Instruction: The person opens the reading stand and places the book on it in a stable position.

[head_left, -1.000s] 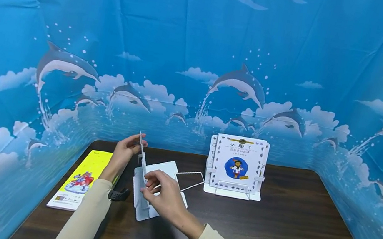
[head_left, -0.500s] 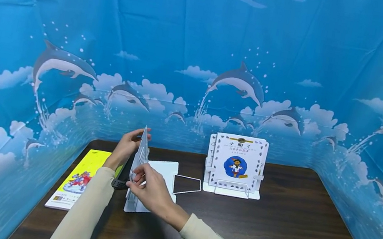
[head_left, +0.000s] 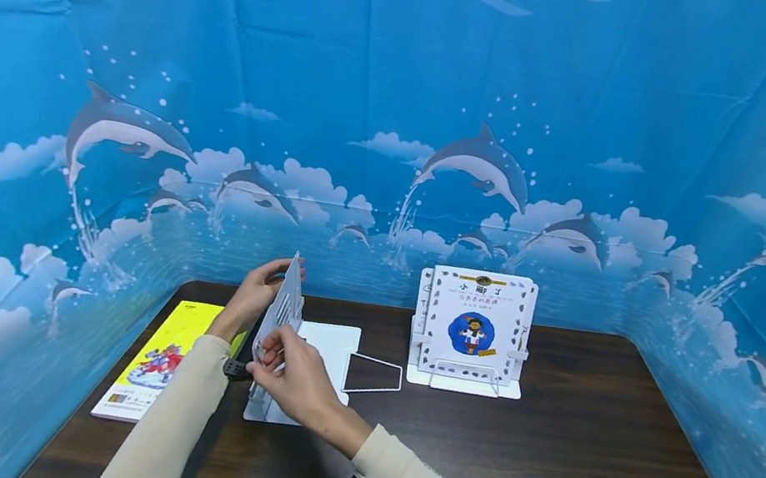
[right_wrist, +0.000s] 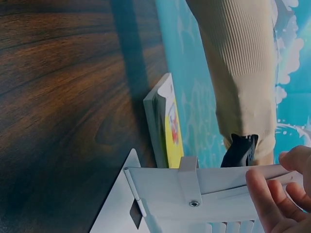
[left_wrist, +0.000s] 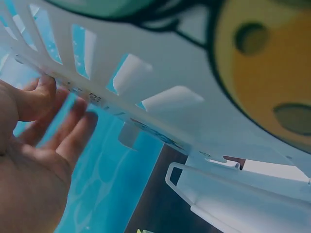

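A white metal book stand stands at the middle left of the table, its slotted panel [head_left: 287, 295] raised nearly upright above a flat base plate [head_left: 335, 341]. From the base a thin wire frame [head_left: 401, 379] sticks out to the right. My left hand [head_left: 250, 297] pinches the panel's far edge; in the left wrist view the thumb lies against that edge, and a large cartoon print [left_wrist: 262, 73] covers the panel's face. With thumb and fingers my right hand [head_left: 300, 382] pinches the near edge, also visible in the right wrist view beside a riveted bracket [right_wrist: 188, 182].
Left of the stand lies a yellow-covered book [head_left: 188, 333], partly behind my left forearm. At the back right a second white stand [head_left: 509, 392] holds a white picture book [head_left: 442, 317] upright. A blue dolphin-printed curtain [head_left: 382, 61] surrounds the dark wooden table [head_left: 582, 458].
The stand has turned so its base lies squarer to the table and a little further left. Its panel now shows its slotted face. My right hand moved left with it, still gripping the edge.
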The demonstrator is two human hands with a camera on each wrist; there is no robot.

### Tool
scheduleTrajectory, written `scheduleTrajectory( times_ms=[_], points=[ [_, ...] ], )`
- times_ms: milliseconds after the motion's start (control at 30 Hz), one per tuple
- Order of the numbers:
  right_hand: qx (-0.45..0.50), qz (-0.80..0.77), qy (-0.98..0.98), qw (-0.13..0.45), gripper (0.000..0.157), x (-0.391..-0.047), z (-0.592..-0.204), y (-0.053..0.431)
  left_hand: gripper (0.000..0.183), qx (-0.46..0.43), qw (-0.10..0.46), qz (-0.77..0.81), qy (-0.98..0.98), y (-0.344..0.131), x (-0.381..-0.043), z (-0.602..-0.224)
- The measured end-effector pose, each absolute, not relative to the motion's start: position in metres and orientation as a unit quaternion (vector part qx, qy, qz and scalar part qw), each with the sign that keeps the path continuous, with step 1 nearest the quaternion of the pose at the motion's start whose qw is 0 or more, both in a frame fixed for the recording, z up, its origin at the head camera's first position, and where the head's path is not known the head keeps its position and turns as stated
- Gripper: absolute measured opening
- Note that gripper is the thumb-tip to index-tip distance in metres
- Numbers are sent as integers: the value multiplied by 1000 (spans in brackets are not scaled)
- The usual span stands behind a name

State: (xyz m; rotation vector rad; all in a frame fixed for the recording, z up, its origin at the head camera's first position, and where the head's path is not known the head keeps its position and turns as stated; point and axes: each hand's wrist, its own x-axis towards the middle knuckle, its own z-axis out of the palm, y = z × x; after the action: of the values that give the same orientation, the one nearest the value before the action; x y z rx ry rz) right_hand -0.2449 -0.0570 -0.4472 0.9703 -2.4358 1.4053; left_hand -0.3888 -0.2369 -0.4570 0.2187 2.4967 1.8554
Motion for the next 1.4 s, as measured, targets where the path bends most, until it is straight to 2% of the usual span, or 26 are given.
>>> scheduleTrajectory(
  times_ms=[233,467,600,800,900,1033,1233,1400],
  points=[
    [326,476,-813,76,25,-245,-449,-53,52,45,2,588,808,-246,-361,-462],
    [318,483,-813,72,28,-245,-449,-52,57,42,-4,575,817,-258,-306,-463],
    [316,484,-813,73,29,-244,-448,-52,57,76,5,579,812,-263,-274,-463],
    [322,483,-813,52,28,-244,-446,-49,82,135,40,594,792,-260,-239,-466],
    [325,491,-808,30,24,-247,-445,-46,82,113,22,584,803,-251,-230,-466],
    [306,517,-799,7,21,-259,-441,-40,74,70,-13,565,822,-239,-227,-465],
    [240,533,-811,38,19,-292,-435,-25,71,68,-25,554,829,-236,-231,-464],
    [205,522,-827,41,24,-318,-430,-14,69,72,-31,544,835,-245,-234,-464]
  ],
)
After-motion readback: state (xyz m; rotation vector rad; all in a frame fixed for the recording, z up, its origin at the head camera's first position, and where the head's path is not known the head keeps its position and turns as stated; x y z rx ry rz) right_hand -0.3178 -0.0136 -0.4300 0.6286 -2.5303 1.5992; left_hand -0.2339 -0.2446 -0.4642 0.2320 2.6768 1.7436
